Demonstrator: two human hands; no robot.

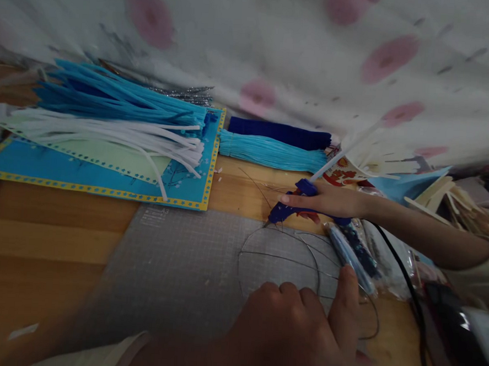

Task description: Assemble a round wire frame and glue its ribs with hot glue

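Note:
A blue glue gun [289, 209] with a long white glue stick in its back end is held in my right hand [330, 200]. Its nozzle points down at the upper rim of a round thin wire frame [280, 256], which lies on a grey cutting mat [173, 267]. Nearest the camera is my left hand [294, 318], over the lower part of the wires, back up, with knuckles bent and one finger or thumb raised at its right. The fingertips are mostly hidden, so what it holds cannot be made out.
Blue [121, 98] and white pipe cleaners [148, 135] lie on a blue card [63, 166] at the left. Two blue bundles [271, 151] sit behind the mat. Plastic packets [354, 256], a black cord [405, 270] and wooden sticks [438, 197] are at the right. A floral curtain [237, 39] hangs behind.

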